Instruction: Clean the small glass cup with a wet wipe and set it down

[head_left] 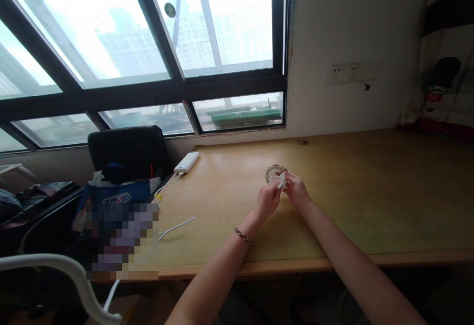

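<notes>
Both hands meet over the middle of the table. My left hand [268, 199], with a braided bracelet at its wrist, pinches a small crumpled white piece [282, 182] that looks like tissue or thin cloth. From the other side, my right hand [297, 190] closes its fingertips on the same white piece. A thin brownish ring [271, 169], made of several coiled strands, shows just beyond the fingers. Its near side is hidden by the white piece and the hands, so whether the right fingers also grip it is unclear.
On the wooden table [370, 191], a white power bank [187, 163] with cables lies at the left edge. A black chair [128, 149] holding a blue bag [122, 191] stands left. A white curved tube [62, 262] crosses the lower left. Windows and a wall with sockets [344, 73] stand behind.
</notes>
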{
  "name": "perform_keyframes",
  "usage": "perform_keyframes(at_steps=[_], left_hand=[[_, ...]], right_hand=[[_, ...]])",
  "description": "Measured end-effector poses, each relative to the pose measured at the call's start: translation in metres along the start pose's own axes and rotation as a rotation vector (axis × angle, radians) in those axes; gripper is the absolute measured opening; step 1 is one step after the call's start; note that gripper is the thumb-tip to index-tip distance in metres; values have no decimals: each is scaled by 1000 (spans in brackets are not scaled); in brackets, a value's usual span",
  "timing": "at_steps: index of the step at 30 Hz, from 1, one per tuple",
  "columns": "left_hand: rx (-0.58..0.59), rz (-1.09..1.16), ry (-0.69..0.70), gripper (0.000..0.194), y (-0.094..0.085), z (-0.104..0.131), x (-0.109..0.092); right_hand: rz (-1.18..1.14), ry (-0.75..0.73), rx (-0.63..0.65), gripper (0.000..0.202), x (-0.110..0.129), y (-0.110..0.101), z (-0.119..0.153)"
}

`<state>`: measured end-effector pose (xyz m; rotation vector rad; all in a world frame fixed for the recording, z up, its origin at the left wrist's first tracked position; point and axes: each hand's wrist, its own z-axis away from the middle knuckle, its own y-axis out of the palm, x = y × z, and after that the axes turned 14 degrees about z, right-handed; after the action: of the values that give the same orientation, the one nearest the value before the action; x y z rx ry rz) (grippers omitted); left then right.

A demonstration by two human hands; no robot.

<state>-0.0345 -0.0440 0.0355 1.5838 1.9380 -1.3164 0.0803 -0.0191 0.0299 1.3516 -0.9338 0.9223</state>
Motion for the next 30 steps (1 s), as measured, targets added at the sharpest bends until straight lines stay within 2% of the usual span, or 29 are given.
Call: perform_keyframes(at_steps=[2, 5, 8, 11, 13, 15, 19, 25, 27, 30], left_hand=[[-16, -20, 7, 27, -6, -1, 2], [-137, -84, 16, 26, -17, -1, 3], [-225, -156, 105, 30, -26, -2, 1], [-106, -283, 159, 37, -31, -3, 1], [7, -383, 169, 41, -33, -4, 3], [69, -464, 166, 44, -35, -5, 6], [15, -508, 105, 44, -37, -7, 8], [-175, -445, -160, 28, -35, -10, 18], [-209, -290, -231, 30, -34, -11, 24], [-255, 60, -302, 34, -31, -13, 30]], right_hand=[[-71, 43, -27, 21, -2, -4, -4], [-136, 83, -43, 21, -4, -8, -8], [-120, 119, -34, 25, -2, -8, -8], [-37, 135, 7, 27, -2, -5, -5], [25, 110, 31, 29, -2, -3, -2], [73, 85, 37, 31, -2, -2, 0], [122, 91, 47, 32, -2, -1, 1], [142, 94, -12, 30, 1, -1, 1], [142, 79, -18, 30, 2, -1, 2], [157, 34, -7, 31, 4, 0, 3]])
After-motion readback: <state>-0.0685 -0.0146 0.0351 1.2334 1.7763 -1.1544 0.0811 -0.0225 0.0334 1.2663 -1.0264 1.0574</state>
